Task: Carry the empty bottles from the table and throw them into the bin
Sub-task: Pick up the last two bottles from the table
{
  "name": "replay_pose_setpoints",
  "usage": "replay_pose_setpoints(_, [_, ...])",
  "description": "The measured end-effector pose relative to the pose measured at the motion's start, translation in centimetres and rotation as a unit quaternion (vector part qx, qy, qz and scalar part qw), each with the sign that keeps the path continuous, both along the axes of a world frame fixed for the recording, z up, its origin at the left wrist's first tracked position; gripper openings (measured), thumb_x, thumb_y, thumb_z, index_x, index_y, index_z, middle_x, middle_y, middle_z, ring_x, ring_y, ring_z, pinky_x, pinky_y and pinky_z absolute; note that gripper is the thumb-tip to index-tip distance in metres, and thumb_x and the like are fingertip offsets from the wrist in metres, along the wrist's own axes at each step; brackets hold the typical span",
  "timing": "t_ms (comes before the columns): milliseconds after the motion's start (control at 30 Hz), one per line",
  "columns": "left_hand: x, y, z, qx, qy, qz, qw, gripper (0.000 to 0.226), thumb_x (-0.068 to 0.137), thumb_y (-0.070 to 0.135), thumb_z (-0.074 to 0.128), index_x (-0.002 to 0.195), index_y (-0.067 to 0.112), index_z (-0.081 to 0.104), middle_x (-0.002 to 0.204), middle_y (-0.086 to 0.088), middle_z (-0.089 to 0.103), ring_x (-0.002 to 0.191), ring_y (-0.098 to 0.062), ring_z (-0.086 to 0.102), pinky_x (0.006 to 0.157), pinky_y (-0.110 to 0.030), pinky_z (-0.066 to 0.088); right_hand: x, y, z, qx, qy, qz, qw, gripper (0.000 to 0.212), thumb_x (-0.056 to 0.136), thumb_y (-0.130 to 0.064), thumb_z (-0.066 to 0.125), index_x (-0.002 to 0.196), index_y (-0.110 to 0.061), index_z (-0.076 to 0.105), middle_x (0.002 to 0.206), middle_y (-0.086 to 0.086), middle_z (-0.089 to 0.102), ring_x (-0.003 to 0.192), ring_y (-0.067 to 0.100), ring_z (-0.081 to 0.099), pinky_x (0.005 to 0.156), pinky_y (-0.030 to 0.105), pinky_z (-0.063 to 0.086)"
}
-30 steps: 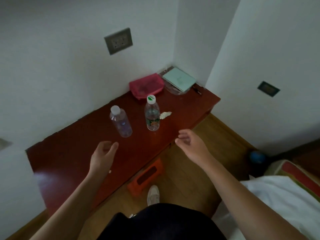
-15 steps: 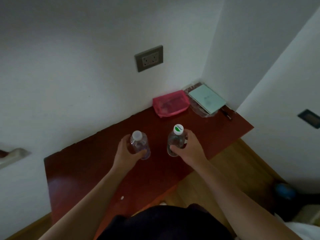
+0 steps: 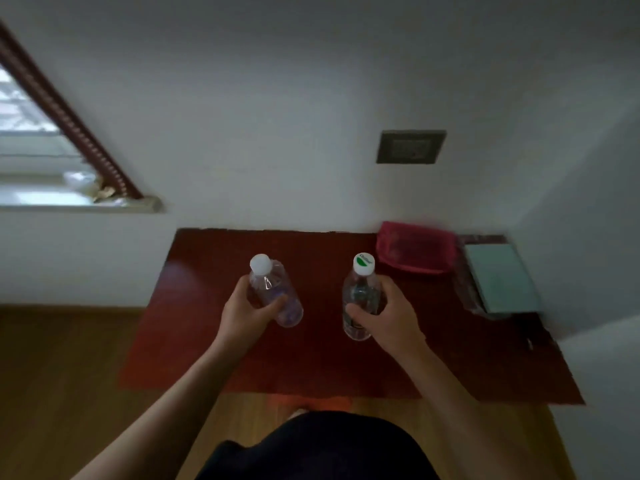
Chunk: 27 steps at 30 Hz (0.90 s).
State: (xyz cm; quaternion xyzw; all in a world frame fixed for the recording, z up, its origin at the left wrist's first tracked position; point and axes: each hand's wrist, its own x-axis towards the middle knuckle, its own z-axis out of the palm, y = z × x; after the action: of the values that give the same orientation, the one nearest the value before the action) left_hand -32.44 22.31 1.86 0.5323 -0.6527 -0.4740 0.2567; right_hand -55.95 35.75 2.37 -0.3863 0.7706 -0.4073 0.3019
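Two clear plastic bottles are over the dark red table (image 3: 214, 341). My left hand (image 3: 244, 311) is wrapped around the white-capped bottle (image 3: 273, 289). My right hand (image 3: 389, 315) grips the bottle with the green-and-white cap (image 3: 360, 292), which carries a dark label low on its body. Both bottles are upright, slightly tilted. I cannot tell whether their bases still touch the table. No bin is in view.
A pink pouch (image 3: 415, 245) lies against the wall at the table's back right, beside a pale green book (image 3: 500, 282) on a clear bag. A wall socket (image 3: 410, 146) is above. A window (image 3: 34, 150) is at the left. Wooden floor surrounds the table.
Both hands reached forward and closed on the bottles, one each. The view has since swung left, bringing the window into sight.
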Motion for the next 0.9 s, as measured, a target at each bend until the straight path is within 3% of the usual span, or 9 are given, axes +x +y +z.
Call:
replay_pose_setpoints(267, [12.8,10.9,1.8,-0.016,-0.011,0.211,0.977,0.043,0.079,0.039,0.082,0.115,0.032,0.060,0.109,0.006,0.072,0.101,-0.010,0.069,0.083,-0.033,0.058,8.4,-3.5,0.0,0.009,-0.053,0.263,0.963,0.058,0.069,-0.044,0.083,0.119,-0.038,0.056,0.113,-0.014,0.065,0.100,0.002,0.065,0.085,0.030,0.057])
replay_pose_setpoints(367, [18.8,16.5,1.2,0.006,-0.047,0.316,0.947,0.045,0.077,0.044,0.082,0.114,0.038,0.057,0.110,0.011,0.070,0.100,-0.008,0.068,0.081,-0.031,0.057,13.9,-3.8,-0.4,0.021,-0.048,0.361,0.931,0.059,0.063,-0.050,0.081,0.116,-0.040,0.056,0.111,-0.013,0.066,0.099,0.005,0.066,0.085,0.037,0.059])
replay_pose_setpoints(500, [26.0,24.9,-0.8,0.032,-0.083,0.444,0.892,0.053,0.075,0.041,0.085,0.121,0.027,0.061,0.113,0.007,0.071,0.104,-0.013,0.067,0.082,-0.033,0.055,20.6,-2.7,-0.5,0.033,-0.038,0.467,0.883,0.058,0.063,-0.053,0.080,0.114,-0.042,0.056,0.110,-0.013,0.068,0.097,0.005,0.068,0.085,0.037,0.060])
replay_pose_setpoints(667, [31.8,33.3,-3.7,0.089,-0.056,0.579,0.808,0.045,0.075,0.030,0.088,0.111,0.017,0.064,0.107,-0.005,0.073,0.103,-0.025,0.069,0.090,-0.044,0.054,26.1,-1.2,-0.9,0.047,-0.010,0.528,0.848,0.057,0.064,-0.053,0.079,0.114,-0.040,0.057,0.109,-0.014,0.069,0.096,0.004,0.068,0.085,0.035,0.060])
replay_pose_setpoints(800, [35.2,37.5,-6.2,0.134,-0.035,0.609,0.781,0.060,0.068,0.044,0.088,0.114,0.018,0.062,0.109,-0.004,0.073,0.104,-0.024,0.069,0.092,-0.045,0.054,29.0,-0.4,-1.8,0.079,0.024,0.537,0.840,0.056,0.064,-0.054,0.079,0.114,-0.040,0.057,0.108,-0.015,0.069,0.095,0.003,0.069,0.083,0.034,0.060])
replay_pose_setpoints(900, [36.9,39.0,-7.2,0.161,-0.045,0.615,0.770,0.056,0.076,0.025,0.087,0.121,0.008,0.057,0.114,-0.005,0.064,0.107,-0.025,0.061,0.092,-0.041,0.048,30.7,0.4,-3.0,0.110,0.052,0.534,0.837,0.050,0.066,-0.049,0.080,0.111,-0.041,0.058,0.100,-0.016,0.072,0.092,0.000,0.069,0.084,0.034,0.060])
